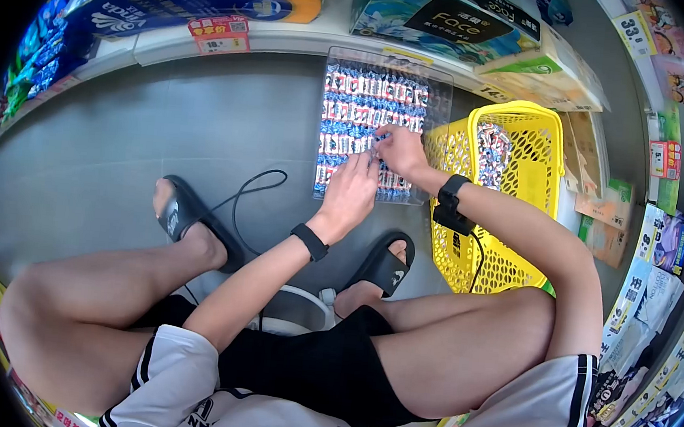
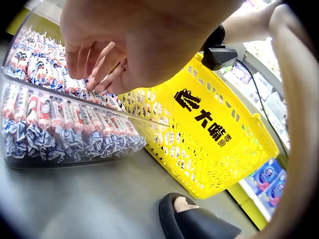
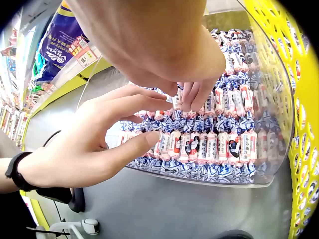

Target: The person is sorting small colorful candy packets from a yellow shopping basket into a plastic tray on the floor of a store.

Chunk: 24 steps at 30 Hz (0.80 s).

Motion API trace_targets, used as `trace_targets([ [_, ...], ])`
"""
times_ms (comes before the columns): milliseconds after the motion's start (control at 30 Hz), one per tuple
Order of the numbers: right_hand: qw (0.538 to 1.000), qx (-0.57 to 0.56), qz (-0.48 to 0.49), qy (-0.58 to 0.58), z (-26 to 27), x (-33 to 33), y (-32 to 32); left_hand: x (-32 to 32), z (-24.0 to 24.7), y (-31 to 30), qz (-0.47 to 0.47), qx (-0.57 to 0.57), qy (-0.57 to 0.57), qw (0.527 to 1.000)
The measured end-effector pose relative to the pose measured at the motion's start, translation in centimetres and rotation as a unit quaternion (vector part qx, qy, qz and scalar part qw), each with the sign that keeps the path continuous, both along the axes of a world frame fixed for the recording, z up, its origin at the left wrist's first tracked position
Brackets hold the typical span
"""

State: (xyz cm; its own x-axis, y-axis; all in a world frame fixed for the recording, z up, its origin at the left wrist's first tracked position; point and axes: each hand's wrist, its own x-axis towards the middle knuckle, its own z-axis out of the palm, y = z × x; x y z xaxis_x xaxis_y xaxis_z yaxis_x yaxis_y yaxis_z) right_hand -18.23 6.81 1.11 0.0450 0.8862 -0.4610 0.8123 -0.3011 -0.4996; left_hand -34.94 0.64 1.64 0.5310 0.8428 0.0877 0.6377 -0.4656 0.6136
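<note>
A clear plastic box (image 1: pixel 324 122) on the floor holds rows of wrapped candies (image 3: pixel 219 147), white and red with twisted blue-and-white ends. My left hand (image 1: pixel 350 190) reaches over the box from the near side. Its fingers are extended, with the thumb apart from them and its tip right at the candies in the right wrist view. Coming in from the right, my right hand (image 1: pixel 404 152) has bent fingers pointing down among the rows. They pinch a wrapped candy close to the left fingertips, mostly hidden by the fingers.
A yellow basket (image 1: pixel 449 239) with more wrapped candies inside stands right beside the box. Shelves with tissue packs (image 1: pixel 465 17) run along the far side, and packaged goods (image 1: pixel 669 242) line the right. A black cable (image 1: pixel 237 204) lies on the floor near the sandalled feet.
</note>
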Motion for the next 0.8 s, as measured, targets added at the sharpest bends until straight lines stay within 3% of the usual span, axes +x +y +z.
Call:
trace_targets([
  [67, 0.999, 0.012, 0.017, -0.039, -0.6, 0.0, -0.2, 0.0, -0.1, 0.1, -0.007, -0.004, 0.005, 1.000],
  [400, 0.995, -0.095, 0.036, 0.017, 1.3, 0.1, -0.4, -0.1, -0.4, -0.6, -0.048, 0.042, 0.073, 0.995],
  [633, 0.982, -0.137, 0.050, 0.119, -0.3, 1.7, -2.7, -0.2, -1.1, -0.4, -0.077, 0.077, 0.114, 0.987],
  [700, 0.960, -0.114, -0.006, 0.256, -0.4, 1.7, -4.4, -0.4, -1.3, -0.4, -0.106, 0.101, 0.118, 0.982],
  [800, 0.964, -0.138, 0.021, 0.228, 1.8, 2.2, -5.1, -0.3, -1.2, -0.7, -0.130, 0.089, 0.128, 0.979],
])
